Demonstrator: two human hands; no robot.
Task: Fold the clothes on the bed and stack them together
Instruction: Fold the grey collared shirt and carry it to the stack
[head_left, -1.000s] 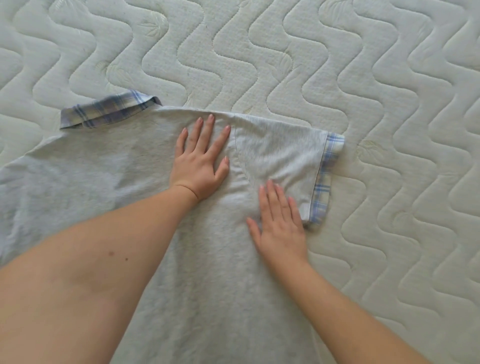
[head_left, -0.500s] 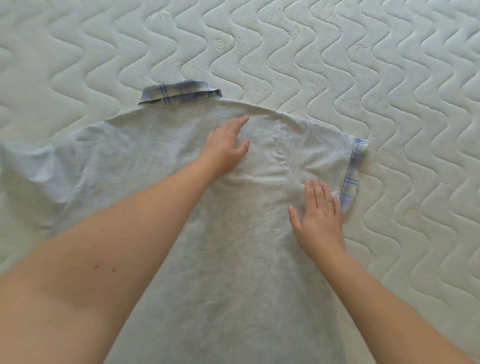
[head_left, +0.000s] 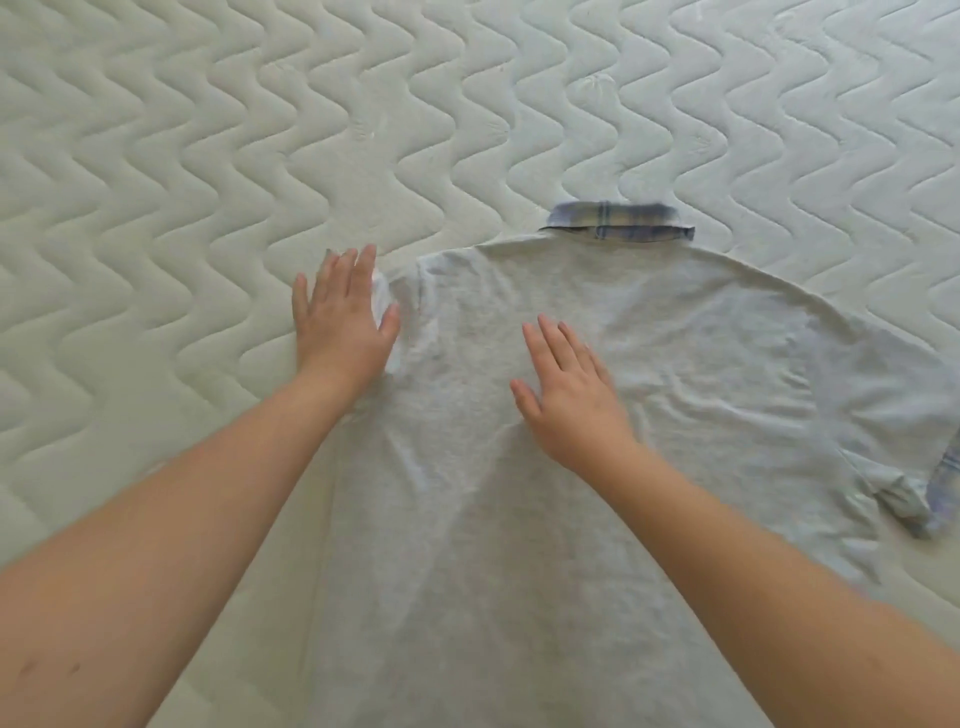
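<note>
A light grey polo shirt (head_left: 701, 353) lies spread flat, back up, on the bed. Its blue plaid collar (head_left: 618, 228) points away from me. A plaid-trimmed sleeve cuff (head_left: 935, 488) shows at the right edge. My left hand (head_left: 337, 317) lies flat, fingers apart, over the shirt's left sleeve, which is mostly hidden under it. My right hand (head_left: 571, 389) rests flat on the upper back of the shirt, fingers spread. Neither hand holds any cloth.
The shirt lies on a white quilted mattress (head_left: 208, 156) with a wavy stitched pattern, which fills the view to the left, far side and right. No other clothes are in view.
Both hands have slid left across the shirt: the left hand from the upper back to the left sleeve, the right from the right sleeve to the middle. My view has swung left.
</note>
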